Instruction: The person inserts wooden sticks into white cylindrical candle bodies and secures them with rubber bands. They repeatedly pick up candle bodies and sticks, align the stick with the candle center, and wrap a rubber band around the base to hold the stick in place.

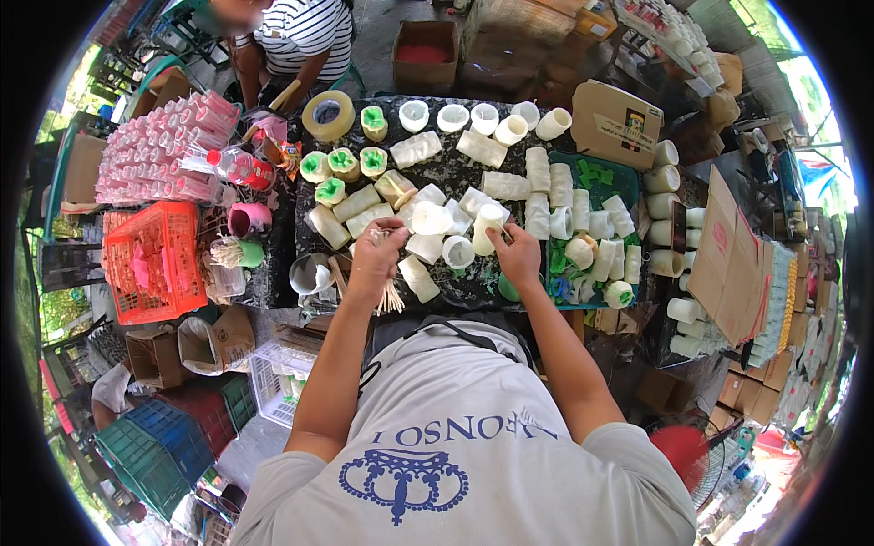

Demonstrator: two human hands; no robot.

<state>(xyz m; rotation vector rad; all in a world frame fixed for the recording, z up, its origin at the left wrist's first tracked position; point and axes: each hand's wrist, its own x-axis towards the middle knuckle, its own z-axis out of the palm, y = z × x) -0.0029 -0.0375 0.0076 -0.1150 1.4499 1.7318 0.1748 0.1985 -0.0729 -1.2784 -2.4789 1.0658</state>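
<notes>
In my right hand is a whitish hollow cylinder, like a candle shell, held upright with the fingers round its side. The fingers of my left hand are pinched together beside a round white bowl-like piece. Something thin and pale may be between those fingertips, too small to make out. Below that hand lies a bundle of thin pale sticks. More whitish cylinders lie around both hands, some on their sides. Several cylinders with green tops stand at the left of the table.
On the dark, wax-spotted table sit a tape roll and a white mug. At right, a green tray holds cylinders and green scraps. An orange crate and pink cylinders stand left. Another person sits across.
</notes>
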